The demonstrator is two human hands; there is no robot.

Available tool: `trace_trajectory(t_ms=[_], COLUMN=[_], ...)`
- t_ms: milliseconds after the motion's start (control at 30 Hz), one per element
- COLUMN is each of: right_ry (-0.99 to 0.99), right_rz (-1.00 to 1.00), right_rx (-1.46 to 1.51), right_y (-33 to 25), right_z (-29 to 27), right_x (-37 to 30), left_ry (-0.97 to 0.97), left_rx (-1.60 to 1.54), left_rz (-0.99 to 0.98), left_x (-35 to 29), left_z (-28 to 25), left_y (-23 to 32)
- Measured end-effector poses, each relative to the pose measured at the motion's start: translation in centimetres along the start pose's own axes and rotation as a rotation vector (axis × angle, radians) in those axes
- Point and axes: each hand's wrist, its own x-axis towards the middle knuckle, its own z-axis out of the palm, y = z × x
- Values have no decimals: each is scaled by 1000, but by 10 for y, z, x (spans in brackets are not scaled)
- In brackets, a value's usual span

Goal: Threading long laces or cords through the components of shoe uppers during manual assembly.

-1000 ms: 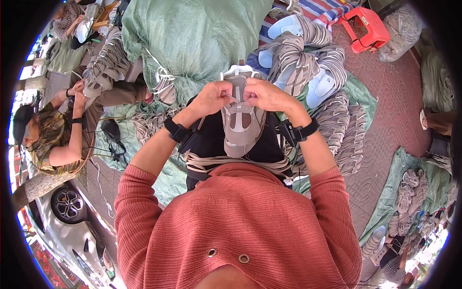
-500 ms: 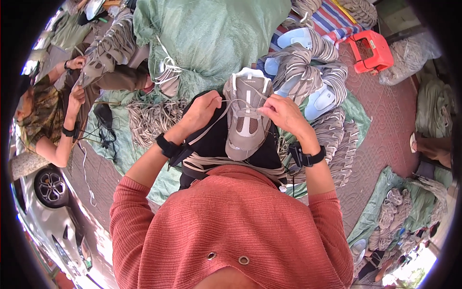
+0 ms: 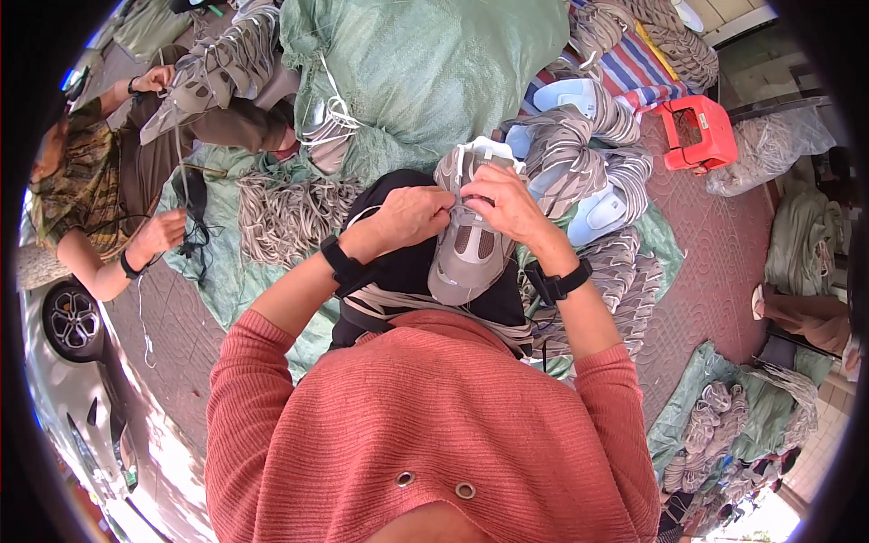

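Note:
A grey-brown sneaker upper [image 3: 463, 271] rests on my lap over black cloth, its toe toward me. Both hands are at its lacing, close together. My left hand [image 3: 416, 215] is closed with fingertips pinched at the left row of eyelets; a pale shoelace [image 3: 364, 214] loops out beside it. My right hand [image 3: 507, 204] bends over the tongue, thumb and finger pinched on the lace at the other side. The fingers cover most of the lacing. More pale laces [image 3: 398, 300] lie across my lap.
A big green woven sack [image 3: 425, 72] stands ahead. Tied uppers with light blue linings [image 3: 599, 210] lie right of my lap, a heap of laces [image 3: 294, 213] left. A red plastic stool [image 3: 695, 136] is at the far right. On the left, a co-worker's hand [image 3: 163, 232] handles a lace.
My hands have come together over the lacing, the right moving left onto the tongue. The lace stretched between them is now mostly covered. The co-worker's nearer hand has moved down, away from the uppers.

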Motion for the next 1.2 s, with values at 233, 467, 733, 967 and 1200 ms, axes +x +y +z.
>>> trace_trajectory(t_ms=[233,467,733,967,1200], right_ry=[-35,-18,10,-55,-138], right_rz=[18,63,62,70,115], right_rx=[7,14,42,-47,113], right_y=[-1,-1,0,3,23], right_z=[-1,3,7,10,5], right_x=[-2,-5,-4,2,12], left_ry=[-114,93,61,88,312], left_rx=[-255,-172,-961,-92,119], left_rz=[-99,-224,-636,-272,90], left_x=[11,-2,6,12,-11], left_z=[-3,12,20,0,-13], left_y=[-19,2,-1,-3,16])
